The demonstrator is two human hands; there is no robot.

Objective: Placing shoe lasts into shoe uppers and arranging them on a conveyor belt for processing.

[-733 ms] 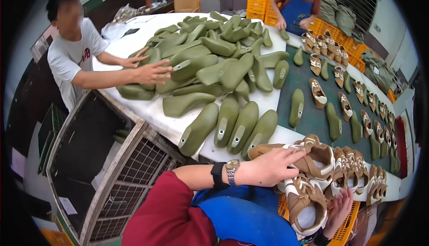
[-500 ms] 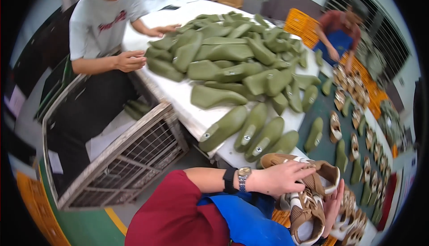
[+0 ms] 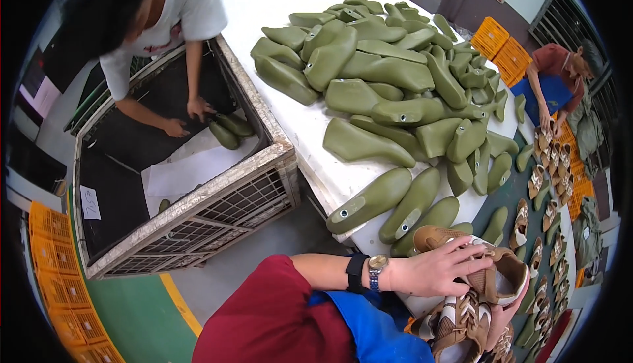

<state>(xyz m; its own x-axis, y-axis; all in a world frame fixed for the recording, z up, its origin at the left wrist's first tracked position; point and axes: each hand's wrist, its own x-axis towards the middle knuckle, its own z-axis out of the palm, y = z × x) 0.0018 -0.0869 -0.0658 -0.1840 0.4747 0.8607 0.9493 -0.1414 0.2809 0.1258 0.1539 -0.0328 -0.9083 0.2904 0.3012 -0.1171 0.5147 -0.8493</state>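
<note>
My left hand, with a watch and a black band at the wrist, lies over brown-and-white sneakers and grips them. One sneaker sits on top, its opening to the right. Beneath it, a laced sneaker points its opening towards me. Part of another shoe shows at their left, mostly covered. My right hand holds the sneakers from the right side, its fingers partly hidden. Just beyond them, several green shoe lasts lie in a row at the table's near edge.
A large heap of green lasts covers the white table. At left stands a wire-sided cart with a few lasts inside; a person in a white shirt reaches in. Shoes and lasts line the green surface at right, where another person works.
The view has swung left, so the table and shoes sit further right. The white-shirted person has bent down, moving both hands from the heap into the cart. My hands keep hold of the sneakers.
</note>
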